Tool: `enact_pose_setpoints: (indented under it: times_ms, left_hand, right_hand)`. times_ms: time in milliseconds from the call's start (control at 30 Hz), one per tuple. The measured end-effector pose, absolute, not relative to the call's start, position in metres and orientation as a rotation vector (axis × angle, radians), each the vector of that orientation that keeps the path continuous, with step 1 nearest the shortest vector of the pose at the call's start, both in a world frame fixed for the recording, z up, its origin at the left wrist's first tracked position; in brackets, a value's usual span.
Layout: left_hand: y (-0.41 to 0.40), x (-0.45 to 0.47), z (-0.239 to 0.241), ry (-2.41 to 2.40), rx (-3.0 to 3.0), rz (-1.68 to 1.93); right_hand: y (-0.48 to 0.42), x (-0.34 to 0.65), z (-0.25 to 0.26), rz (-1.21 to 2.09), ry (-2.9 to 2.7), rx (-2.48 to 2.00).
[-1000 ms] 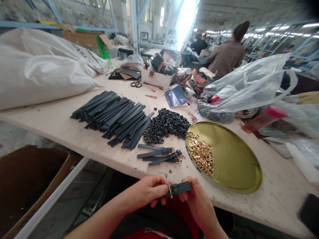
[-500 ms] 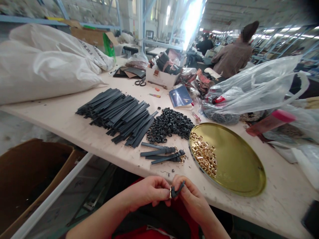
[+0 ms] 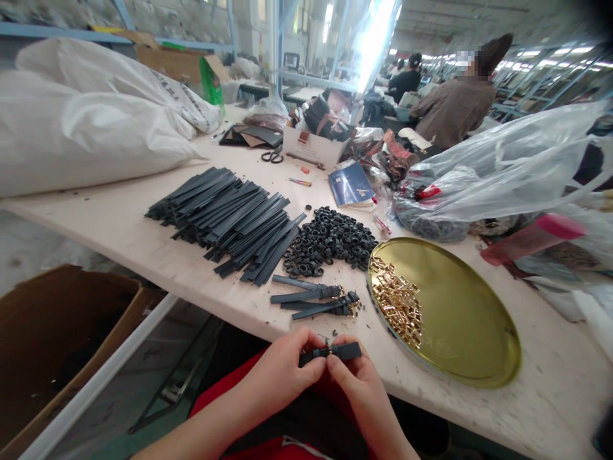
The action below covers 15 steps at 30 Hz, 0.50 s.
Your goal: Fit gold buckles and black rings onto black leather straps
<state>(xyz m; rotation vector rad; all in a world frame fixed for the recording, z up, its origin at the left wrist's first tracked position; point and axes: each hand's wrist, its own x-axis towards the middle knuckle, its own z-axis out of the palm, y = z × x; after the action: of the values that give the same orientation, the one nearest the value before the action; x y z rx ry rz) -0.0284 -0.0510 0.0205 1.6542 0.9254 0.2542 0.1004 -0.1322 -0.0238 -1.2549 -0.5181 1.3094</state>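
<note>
Between my two hands, just off the table's near edge, is a dark strap (image 3: 347,351) with a small gold buckle (image 3: 329,350) on it. My left hand (image 3: 297,364) pinches the strap on the left of the buckle. On the other side, my right hand (image 3: 354,374) grips it with the thumb close to the buckle. Straight ahead on the table lie several buckled straps (image 3: 311,296). Behind them is a heap of small dark loops (image 3: 330,239). Gold buckles (image 3: 397,303) are piled in the left part of a round gold tray (image 3: 469,306).
A large stack of dark strips (image 3: 225,220) covers the table's left middle. Farther back are scissors (image 3: 272,156), a blue booklet (image 3: 352,184) and a white box (image 3: 311,147). Clear plastic bags (image 3: 502,172) lie right, a white sack (image 3: 96,121) left. A cardboard box (image 3: 71,332) stands below.
The strap was bent upward in my right hand; now it lies straight across both hands, reaching out on both sides of the buckle. My right thumb has moved in toward the buckle.
</note>
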Motion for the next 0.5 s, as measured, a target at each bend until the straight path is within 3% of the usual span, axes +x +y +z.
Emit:
enact_pose_setpoints:
  times_ms: [267, 500]
  left_hand:
    - [-0.064, -0.026, 0.003, 0.934, 1.558, 0.39]
    - [-0.067, -0.02, -0.003, 0.861, 1.28, 0.373]
  right_hand:
    - [-0.133, 0.104, -0.026, 1.14, -0.626, -1.386]
    - [-0.138, 0.102, -0.021, 0.217, -1.38, -1.606]
